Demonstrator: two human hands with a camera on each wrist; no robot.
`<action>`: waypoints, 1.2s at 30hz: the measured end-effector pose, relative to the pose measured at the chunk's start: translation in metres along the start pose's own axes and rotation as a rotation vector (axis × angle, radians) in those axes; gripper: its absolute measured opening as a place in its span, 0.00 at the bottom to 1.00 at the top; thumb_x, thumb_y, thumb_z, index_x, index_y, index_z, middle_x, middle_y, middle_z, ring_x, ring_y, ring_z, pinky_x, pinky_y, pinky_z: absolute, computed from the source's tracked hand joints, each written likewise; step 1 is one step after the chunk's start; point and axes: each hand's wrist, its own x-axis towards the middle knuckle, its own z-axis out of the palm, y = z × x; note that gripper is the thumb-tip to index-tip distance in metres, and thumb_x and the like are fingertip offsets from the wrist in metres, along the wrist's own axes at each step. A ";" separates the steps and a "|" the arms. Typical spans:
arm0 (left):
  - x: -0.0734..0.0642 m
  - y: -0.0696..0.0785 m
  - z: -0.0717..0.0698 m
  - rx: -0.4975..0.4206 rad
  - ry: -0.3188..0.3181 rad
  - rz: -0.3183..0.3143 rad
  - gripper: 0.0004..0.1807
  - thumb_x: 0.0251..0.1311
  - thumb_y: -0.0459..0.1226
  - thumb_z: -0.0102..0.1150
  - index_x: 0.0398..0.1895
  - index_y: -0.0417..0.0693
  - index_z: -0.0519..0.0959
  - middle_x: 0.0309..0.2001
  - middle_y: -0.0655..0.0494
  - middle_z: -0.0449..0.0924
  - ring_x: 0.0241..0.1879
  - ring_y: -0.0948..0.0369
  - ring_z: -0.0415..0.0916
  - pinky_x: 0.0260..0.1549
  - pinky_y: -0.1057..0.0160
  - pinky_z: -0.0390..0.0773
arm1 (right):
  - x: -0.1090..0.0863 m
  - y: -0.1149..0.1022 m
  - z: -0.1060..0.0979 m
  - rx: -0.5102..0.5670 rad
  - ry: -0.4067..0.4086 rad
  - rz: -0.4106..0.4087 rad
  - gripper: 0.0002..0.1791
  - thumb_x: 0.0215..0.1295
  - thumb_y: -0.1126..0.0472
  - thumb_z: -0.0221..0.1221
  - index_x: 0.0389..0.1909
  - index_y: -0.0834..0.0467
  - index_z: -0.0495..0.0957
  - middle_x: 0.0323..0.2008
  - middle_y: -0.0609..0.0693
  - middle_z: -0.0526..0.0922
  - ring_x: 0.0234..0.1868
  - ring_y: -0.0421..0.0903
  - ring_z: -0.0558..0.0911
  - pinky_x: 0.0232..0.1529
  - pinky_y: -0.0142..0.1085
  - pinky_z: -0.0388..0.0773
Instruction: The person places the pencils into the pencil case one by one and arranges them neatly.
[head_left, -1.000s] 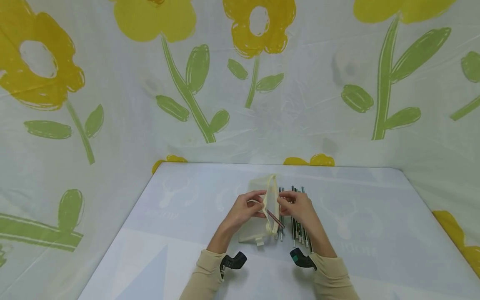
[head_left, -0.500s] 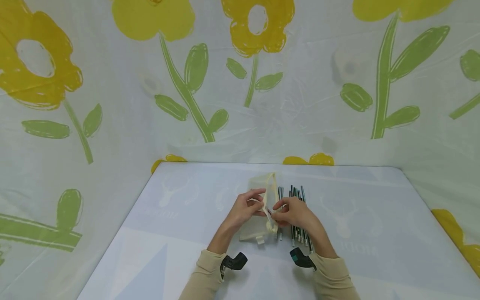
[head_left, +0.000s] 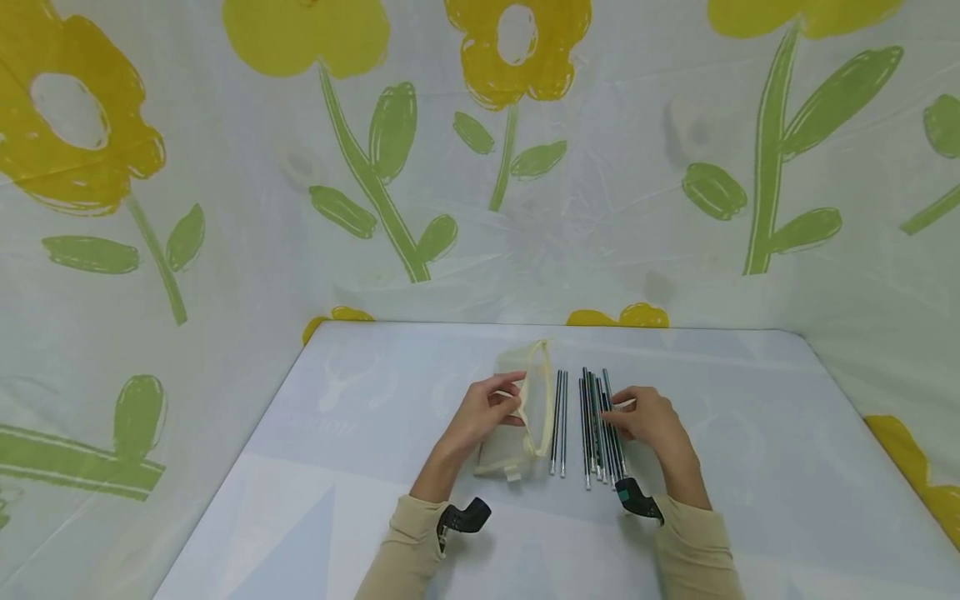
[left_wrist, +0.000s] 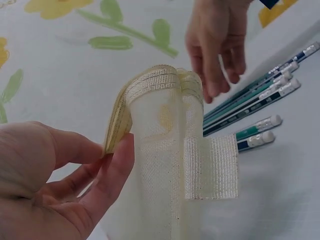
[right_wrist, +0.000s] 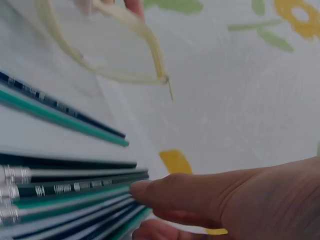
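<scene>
My left hand (head_left: 483,414) pinches the zip edge of a pale yellow mesh pencil pouch (left_wrist: 160,170) between thumb and fingers. Its mouth faces right and gapes, as the right wrist view shows at the pouch rim (right_wrist: 112,75). Two pencils (head_left: 559,425) lie side by side just right of the pouch. Farther right is a bundle of several dark and green pencils (head_left: 594,425), eraser ends toward me. My right hand (head_left: 651,417) is at the right side of this bundle, thumb and fingertips at the pencils (right_wrist: 75,189); whether they touch is unclear. Nothing is gripped in it.
A white table (head_left: 750,517) with faint printed patterns carries everything. Behind it and at the sides hangs a white curtain (head_left: 600,233) with yellow flowers and green leaves. Black wrist cameras (head_left: 467,517) are strapped at both sleeves.
A reddish striped pencil at the pouch mouth has gone from sight. My right hand went to the mouth, then moved right to the pencil bundle. The left hand keeps its hold on the pouch.
</scene>
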 end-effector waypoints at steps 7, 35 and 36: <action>-0.001 0.002 -0.005 0.020 -0.002 -0.007 0.24 0.67 0.25 0.51 0.67 0.37 0.70 0.45 0.39 0.72 0.33 0.62 0.76 0.39 0.53 0.90 | 0.004 0.012 -0.003 -0.014 -0.030 0.081 0.25 0.60 0.60 0.67 0.55 0.68 0.75 0.44 0.65 0.83 0.30 0.44 0.83 0.32 0.36 0.82; -0.004 0.005 -0.010 0.015 -0.032 -0.014 0.25 0.66 0.26 0.53 0.67 0.38 0.70 0.44 0.42 0.72 0.32 0.61 0.75 0.37 0.55 0.90 | 0.004 0.004 0.000 0.021 0.006 0.118 0.22 0.62 0.61 0.63 0.55 0.69 0.76 0.43 0.66 0.84 0.28 0.43 0.85 0.31 0.36 0.85; -0.004 0.005 -0.010 0.015 -0.033 -0.010 0.25 0.66 0.26 0.53 0.67 0.38 0.70 0.44 0.41 0.72 0.32 0.61 0.75 0.37 0.55 0.90 | 0.004 0.004 0.000 0.022 0.009 0.115 0.22 0.63 0.61 0.63 0.55 0.69 0.76 0.43 0.66 0.84 0.28 0.43 0.84 0.30 0.36 0.85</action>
